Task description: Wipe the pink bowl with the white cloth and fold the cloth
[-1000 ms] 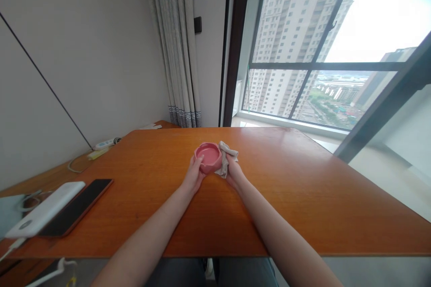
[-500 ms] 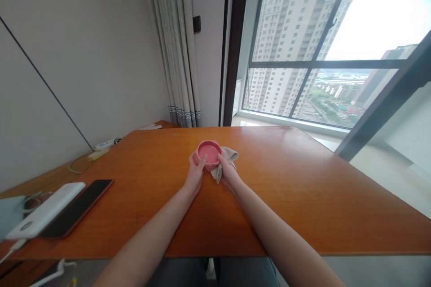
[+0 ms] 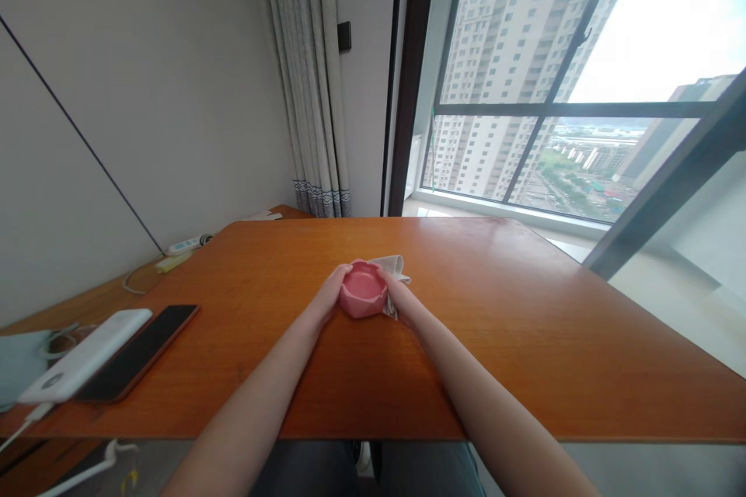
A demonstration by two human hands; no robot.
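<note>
A pink, faceted ashtray [image 3: 362, 304] with a notched rim is between my two hands over the middle of the table. My left hand [image 3: 335, 284] is closed on its left side. On the right side, my right hand [image 3: 397, 290] grips it with a light grey cloth [image 3: 388, 265] bunched between fingers and ashtray. The cloth sticks out behind and below that hand. Most fingers of both hands are hidden, and whether the ashtray touches the table I cannot tell.
On the brown wooden table [image 3: 495, 342], a white power bank [image 3: 87, 353] and a dark phone [image 3: 140, 353] lie at the left. A power strip [image 3: 185, 246] sits by the wall. A curtain [image 3: 308, 78] and a large window stand beyond the table.
The ashtray has come lower and nearer to me, tipped so that its outer front side shows. Both hands have moved with it, the left shifting round to its side.
</note>
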